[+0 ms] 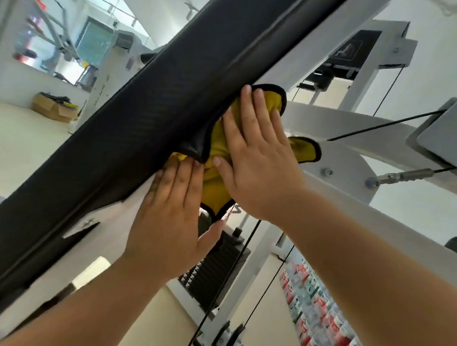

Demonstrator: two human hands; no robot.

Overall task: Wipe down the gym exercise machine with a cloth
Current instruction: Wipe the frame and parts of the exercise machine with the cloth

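Right hand (pixel 256 169), grip released, presses the yellow cloth (pixel 216 185) beside the black pad (pixel 145 115); left hand (pixel 167 217) likewise, fingers straight.

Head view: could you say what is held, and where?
Nothing is gripped: the right hand presses the yellow black-edged cloth at its middle; the left hand lies beside it.

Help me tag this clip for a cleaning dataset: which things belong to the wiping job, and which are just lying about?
Job in hand:
yellow cloth
black pad
white machine frame
right hand, pressing flat on the cloth
left hand, flat beside it

Lying about:
cardboard box on the floor
stacked colourful packs
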